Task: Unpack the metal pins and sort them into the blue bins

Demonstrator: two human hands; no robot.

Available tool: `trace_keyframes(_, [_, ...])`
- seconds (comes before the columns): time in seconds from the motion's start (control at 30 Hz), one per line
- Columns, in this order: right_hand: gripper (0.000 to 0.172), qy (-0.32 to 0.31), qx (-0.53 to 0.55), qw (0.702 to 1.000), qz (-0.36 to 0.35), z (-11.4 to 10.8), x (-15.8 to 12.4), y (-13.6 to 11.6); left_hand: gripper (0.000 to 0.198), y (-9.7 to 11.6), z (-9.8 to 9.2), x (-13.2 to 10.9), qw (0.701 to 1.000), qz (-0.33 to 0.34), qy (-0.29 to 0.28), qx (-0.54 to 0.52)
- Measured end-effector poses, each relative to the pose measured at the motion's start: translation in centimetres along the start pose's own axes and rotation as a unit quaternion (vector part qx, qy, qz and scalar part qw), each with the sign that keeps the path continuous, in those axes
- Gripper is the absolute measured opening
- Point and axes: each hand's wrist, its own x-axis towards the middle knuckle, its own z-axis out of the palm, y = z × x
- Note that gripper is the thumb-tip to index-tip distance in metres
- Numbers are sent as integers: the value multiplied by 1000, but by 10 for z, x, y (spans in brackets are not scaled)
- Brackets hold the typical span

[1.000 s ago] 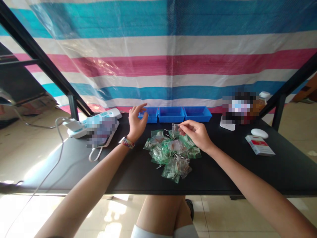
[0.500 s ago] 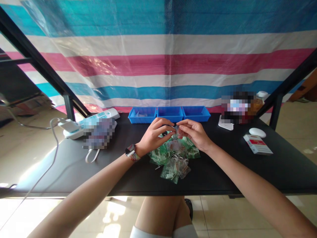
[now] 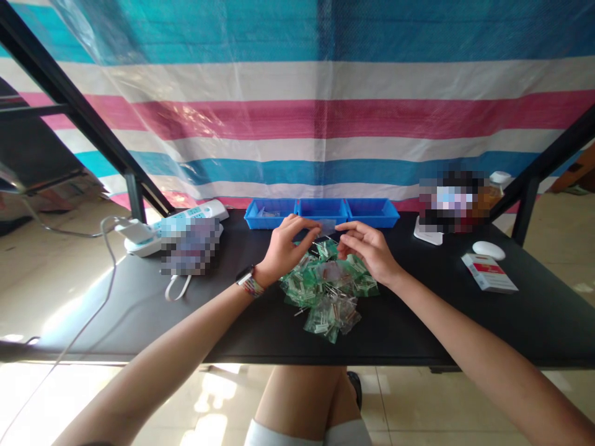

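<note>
The left forearm (image 3: 186, 331) and right forearm (image 3: 465, 337), both bare, slant inward across the near edge of the desk (image 3: 409, 328). The left hand (image 3: 286, 248) and right hand (image 3: 369, 251) hover toward its far edge, near each other yet apart. The left thumb and index fingertip nearly meet; the right fingers curl loosely, thumb clear of the index. The thighs (image 3: 300, 402) show below the near edge.

Blur hides whatever the raised clear bag (image 3: 328, 227) may hold.

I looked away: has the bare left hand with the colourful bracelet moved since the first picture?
Yes, the left hand moved right, mostly uncovering the leftmost blue plastic bin.
</note>
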Motion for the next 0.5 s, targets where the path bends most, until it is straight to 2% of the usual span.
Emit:
trace_keyframes(0.07, [25,-42,-136,987,-81,-2,-2,-5,16,-10,-1,4,996,-67,60,-28])
trace_keyframes(0.13, [17,-115,-259,945,-164,-3,-4,-7,23,-23,-4,9,986,-112,115,-54])
trace_keyframes(0.2, [16,-178,-335,899,-218,-1,-7,-6,24,-37,-10,12,978,-139,144,-63])
trace_keyframes(0.27, [18,-199,-377,872,-240,2,-10,0,20,-51,-17,15,972,-160,168,-38])
trace_keyframes(0.37, [13,-201,-396,860,-251,6,-12,9,22,-66,-27,15,965,-179,191,17])
trace_keyframes(0.5, [11,-172,-354,884,-254,8,-10,9,27,-71,-32,11,962,-180,198,62])
